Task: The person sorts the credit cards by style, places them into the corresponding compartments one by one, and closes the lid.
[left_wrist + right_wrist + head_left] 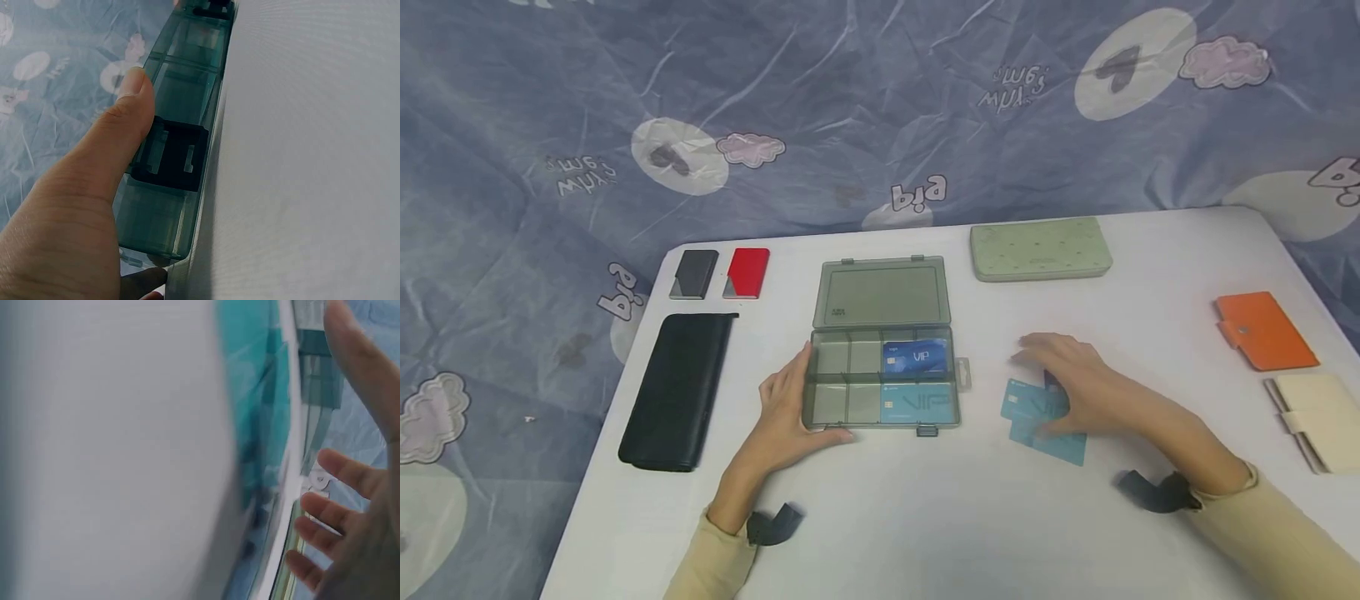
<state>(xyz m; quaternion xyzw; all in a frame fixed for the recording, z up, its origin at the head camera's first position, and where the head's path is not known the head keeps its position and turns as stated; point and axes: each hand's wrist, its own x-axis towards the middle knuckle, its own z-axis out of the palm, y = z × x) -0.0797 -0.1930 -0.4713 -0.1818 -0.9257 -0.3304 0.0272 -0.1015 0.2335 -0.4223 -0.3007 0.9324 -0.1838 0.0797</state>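
An organizer box (830, 358) of translucent grey-green plastic lies on the table with its lid folded back. Inside, on the right, a dark blue VIP card (916, 358) sits in the back row and a light blue VIP card (917, 405) in the front row. My left hand (778, 429) grips the box's front left corner, thumb along the front wall (140, 219) and fingers on the left side. Fingers spread, my right hand (1086, 383) hovers above light blue cards (1025, 398) that overlap on the table. A dark blue edge shows partly behind it.
Left of the box are a black wallet (677, 392), a black card case (696, 273) and a red card case (747, 272). A green case (1041, 250) stands at the back. An orange wallet (1270, 331) and a cream wallet (1322, 421) lie at the right edge.
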